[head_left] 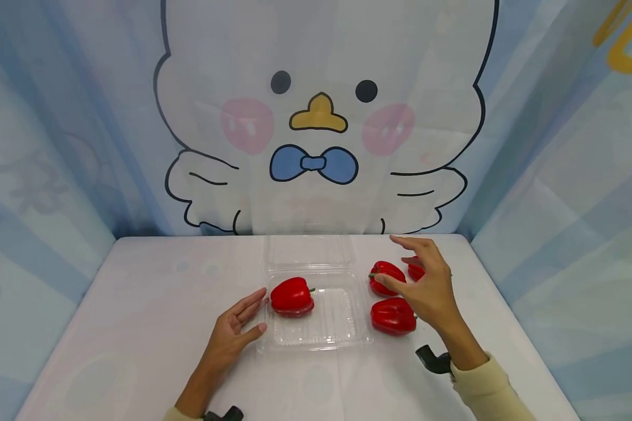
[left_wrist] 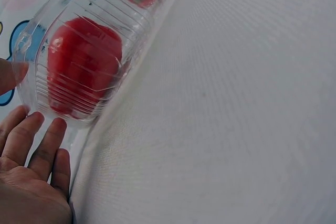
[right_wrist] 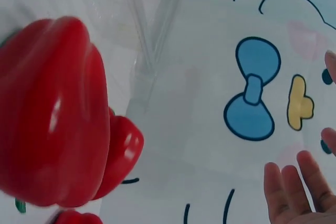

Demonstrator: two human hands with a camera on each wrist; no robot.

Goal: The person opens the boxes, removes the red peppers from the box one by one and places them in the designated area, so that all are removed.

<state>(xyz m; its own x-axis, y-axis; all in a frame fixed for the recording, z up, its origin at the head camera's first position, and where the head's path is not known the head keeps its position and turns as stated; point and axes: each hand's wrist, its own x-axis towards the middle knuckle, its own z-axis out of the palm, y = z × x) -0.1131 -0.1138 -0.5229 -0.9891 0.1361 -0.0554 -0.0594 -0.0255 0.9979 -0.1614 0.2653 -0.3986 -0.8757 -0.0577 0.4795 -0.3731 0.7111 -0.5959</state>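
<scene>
A clear plastic clamshell box (head_left: 342, 339) lies with its lid folded back, and one red bell pepper (head_left: 292, 297) sits on the left side of its base. My left hand (head_left: 232, 333) is at the box's left edge, fingers extended and fingertips at the wall; the left wrist view shows the pepper (left_wrist: 84, 66) through ribbed plastic. To the right of the box, my right hand (head_left: 426, 286) hovers over the loose peppers with thumb and fingers spread. Beneath it are a near pepper (head_left: 393, 316), a middle pepper (head_left: 384, 275) and a far pepper (head_left: 415, 270), partly hidden by the hand.
Everything stands on a white-covered table (head_left: 153, 327). A curtain (head_left: 316, 204) with a cartoon bird hangs along its back edge, and blue-white drapes (head_left: 574, 234) flank both sides. The open lid (head_left: 308, 251) reaches nearly to the back edge.
</scene>
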